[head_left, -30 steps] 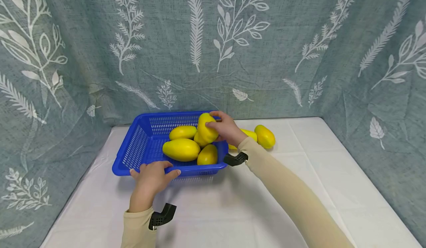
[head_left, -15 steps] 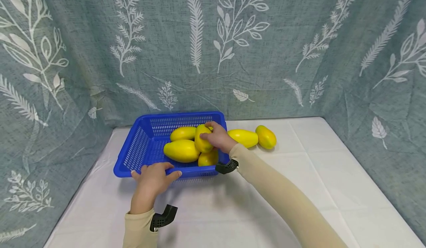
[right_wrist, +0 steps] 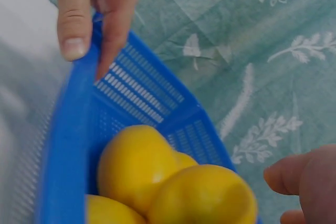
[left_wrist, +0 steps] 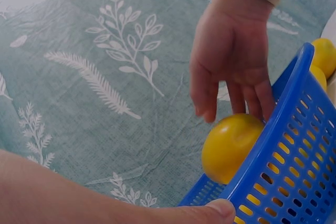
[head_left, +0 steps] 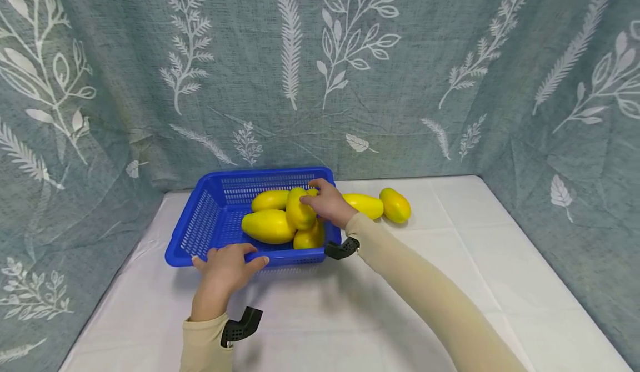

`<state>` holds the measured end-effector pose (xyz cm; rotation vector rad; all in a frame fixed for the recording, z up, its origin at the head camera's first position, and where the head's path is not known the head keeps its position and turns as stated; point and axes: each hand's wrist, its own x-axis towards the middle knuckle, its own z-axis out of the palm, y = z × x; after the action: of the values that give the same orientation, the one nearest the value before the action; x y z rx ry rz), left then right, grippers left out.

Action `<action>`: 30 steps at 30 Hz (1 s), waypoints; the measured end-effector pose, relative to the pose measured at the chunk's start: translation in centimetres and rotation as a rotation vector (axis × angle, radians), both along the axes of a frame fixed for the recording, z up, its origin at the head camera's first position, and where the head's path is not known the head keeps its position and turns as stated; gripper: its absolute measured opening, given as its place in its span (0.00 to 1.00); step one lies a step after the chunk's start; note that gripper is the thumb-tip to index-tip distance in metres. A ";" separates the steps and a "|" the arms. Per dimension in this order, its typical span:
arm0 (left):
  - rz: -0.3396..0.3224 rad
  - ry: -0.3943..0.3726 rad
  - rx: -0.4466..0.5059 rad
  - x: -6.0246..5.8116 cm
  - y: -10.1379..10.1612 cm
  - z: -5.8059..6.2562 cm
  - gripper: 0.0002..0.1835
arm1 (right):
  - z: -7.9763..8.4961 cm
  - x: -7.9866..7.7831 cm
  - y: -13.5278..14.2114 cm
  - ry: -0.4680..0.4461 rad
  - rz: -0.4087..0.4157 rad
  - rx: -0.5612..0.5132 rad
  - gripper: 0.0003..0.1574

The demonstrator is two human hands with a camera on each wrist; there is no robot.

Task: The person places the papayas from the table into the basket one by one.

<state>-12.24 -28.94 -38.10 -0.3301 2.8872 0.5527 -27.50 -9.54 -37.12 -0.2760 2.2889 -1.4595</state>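
My left hand (head_left: 224, 272) holds the front rim of a blue perforated plastic basket (head_left: 295, 258), with the thumb outside and the other fingers over the edge. My right hand (head_left: 331, 202) is at the basket's right side, fingers spread and extended. Beside those fingers a yellow mango-like fruit (head_left: 300, 210) rests on top of other yellow fruit; in the right wrist view a gap shows between this fruit (right_wrist: 202, 195) and the fingertips (right_wrist: 281, 177). Below and left of it lie a long yellow fruit (head_left: 267, 226), another behind (head_left: 270, 200) and one at the front (head_left: 309, 237).
Right of the basket, on the white tablecloth (head_left: 425, 283), lie a long yellow fruit (head_left: 365, 205) and a shorter yellow-orange one (head_left: 395, 205). A green leaf-patterned curtain (head_left: 300, 127) stands close behind and on both sides.
My right hand has lowered the yellow mango-like fruit onto the others in the basket and let go of it. The left hand keeps its hold on the rim.
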 end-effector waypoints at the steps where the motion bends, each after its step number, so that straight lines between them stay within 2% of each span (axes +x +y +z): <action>1: 0.001 -0.002 0.001 0.0 -0.1 0.0 0.30 | 0.2 -0.2 0.1 -0.001 -0.006 -0.005 0.39; 9: 0.004 -0.013 0.012 0.0 -0.5 0.2 0.30 | 2.1 -2.2 3.2 -0.012 -0.080 -0.027 0.39; 15: -0.003 -0.024 0.012 0.0 -0.5 0.2 0.30 | 2.1 -4.3 7.8 0.008 -0.152 -0.013 0.39; 20: -0.005 -0.026 0.012 0.0 -0.4 0.1 0.30 | 2.2 -5.4 11.7 0.010 -0.232 0.016 0.41; 24: -0.006 -0.022 0.010 0.0 -0.4 0.0 0.30 | 1.7 -6.1 14.0 0.025 -0.284 0.031 0.42; 30: -0.015 -0.015 0.007 -0.1 0.0 0.0 0.30 | -0.3 -6.6 16.8 0.027 -0.333 0.080 0.41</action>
<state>-12.31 -28.95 -38.07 -0.3093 2.8700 0.5551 -34.14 7.29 -37.39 0.1162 2.4978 -1.5173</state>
